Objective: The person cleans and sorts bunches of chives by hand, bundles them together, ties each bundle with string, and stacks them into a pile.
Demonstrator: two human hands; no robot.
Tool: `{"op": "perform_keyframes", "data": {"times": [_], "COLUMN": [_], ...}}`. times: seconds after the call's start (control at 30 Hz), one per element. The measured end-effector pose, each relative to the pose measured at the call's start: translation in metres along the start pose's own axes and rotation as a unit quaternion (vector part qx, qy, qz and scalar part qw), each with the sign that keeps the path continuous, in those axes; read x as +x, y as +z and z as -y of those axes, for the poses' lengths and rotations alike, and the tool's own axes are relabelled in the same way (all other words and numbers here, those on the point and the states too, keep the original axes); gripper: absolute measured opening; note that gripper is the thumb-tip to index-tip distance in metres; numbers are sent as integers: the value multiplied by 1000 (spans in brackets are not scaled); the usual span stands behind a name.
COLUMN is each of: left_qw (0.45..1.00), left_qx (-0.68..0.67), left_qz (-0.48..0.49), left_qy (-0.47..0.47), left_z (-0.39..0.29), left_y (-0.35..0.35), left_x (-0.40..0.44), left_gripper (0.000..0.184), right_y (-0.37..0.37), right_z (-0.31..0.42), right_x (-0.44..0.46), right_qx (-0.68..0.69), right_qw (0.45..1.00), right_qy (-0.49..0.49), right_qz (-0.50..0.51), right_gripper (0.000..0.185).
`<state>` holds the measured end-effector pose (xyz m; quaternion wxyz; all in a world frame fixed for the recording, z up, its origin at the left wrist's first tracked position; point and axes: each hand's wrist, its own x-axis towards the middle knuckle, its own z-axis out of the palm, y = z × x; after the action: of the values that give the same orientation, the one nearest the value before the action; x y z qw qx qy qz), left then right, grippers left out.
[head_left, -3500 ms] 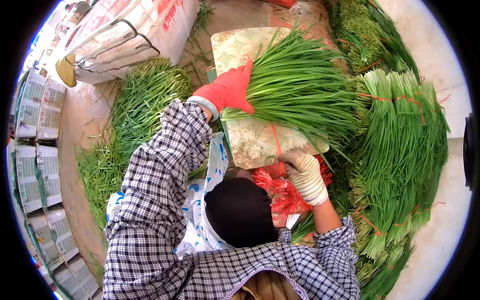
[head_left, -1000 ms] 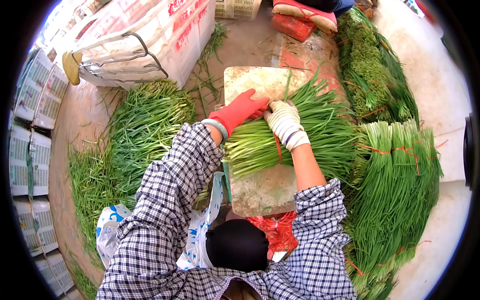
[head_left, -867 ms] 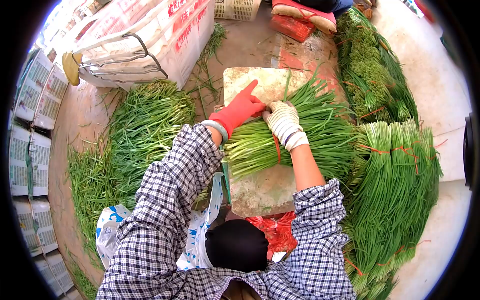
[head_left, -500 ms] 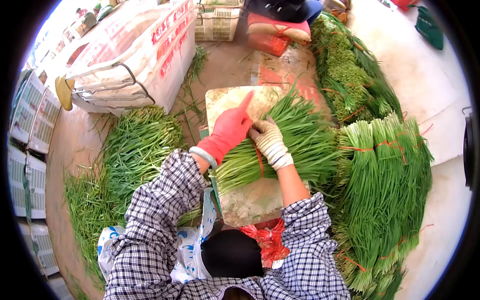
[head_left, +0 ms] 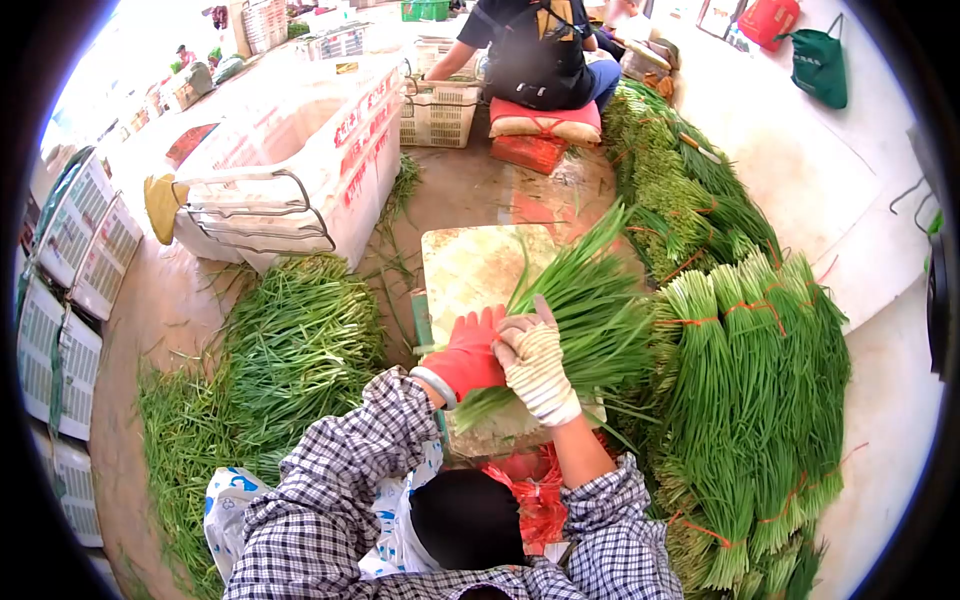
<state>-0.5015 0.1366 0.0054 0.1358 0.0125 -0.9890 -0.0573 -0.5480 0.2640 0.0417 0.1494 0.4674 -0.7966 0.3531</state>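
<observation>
A bunch of garlic chives (head_left: 590, 310) lies slantwise over a worn, pale board (head_left: 475, 255), its leaves fanning to the upper right. My left hand (head_left: 470, 355), in a red glove, is closed at the bunch's left side, fingers partly hidden. My right hand (head_left: 537, 372), in a cream striped glove with dirty fingertips, curls over the bunch's middle, thumb raised, close beside the left. The red tie seen earlier on this bunch is hidden under my hands. Right of the board stand tied bunches of chives (head_left: 750, 400) with red strings.
Loose chives (head_left: 300, 350) are heaped at the left. Beyond them sits a white plastic crate (head_left: 350, 190) with wire handles. A person (head_left: 540, 50) in dark clothes sits ahead on stacked sacks. More tied bunches (head_left: 670, 190) line the right. Red strings (head_left: 540, 500) lie below the board.
My view has tilted up, showing more of the seated person. My left hand has dropped its pointing finger and come lower against the bunch. The leaf ends have swung upward.
</observation>
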Motion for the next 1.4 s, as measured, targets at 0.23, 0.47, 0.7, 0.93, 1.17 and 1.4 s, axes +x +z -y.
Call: {"op": "perform_keyframes", "data": {"times": [0.23, 0.47, 0.7, 0.93, 1.17, 1.4], "left_qw": [962, 923, 889, 753, 700, 669], "left_qx": [-248, -364, -440, -602, -681, -710], "left_qz": [86, 117, -69, -264, -186, -134], "left_qy": [-76, -51, -107, 27, -109, -175], "left_z": [-2, -1, -18, -20, 14, 25], "left_y": [34, 17, -29, -86, 26, 141], "left_x": [-3, 9, -26, -10, -24, -34], "left_gripper": [48, 51, 46, 48, 47, 45], "right_y": [-33, 39, 15, -44, 65, 71], "right_z": [37, -53, -9, 20, -68, -63], "right_x": [-44, -156, -63, 4, -68, -81], "right_qx": [15, 591, 491, 138, 174, 238], "right_qw": [986, 612, 759, 981, 946, 930], "right_qy": [138, 524, 415, 133, 247, 243], "right_qz": [-97, -39, -103, 1, 118, 143], "right_gripper": [25, 49, 54, 60, 59, 51]}}
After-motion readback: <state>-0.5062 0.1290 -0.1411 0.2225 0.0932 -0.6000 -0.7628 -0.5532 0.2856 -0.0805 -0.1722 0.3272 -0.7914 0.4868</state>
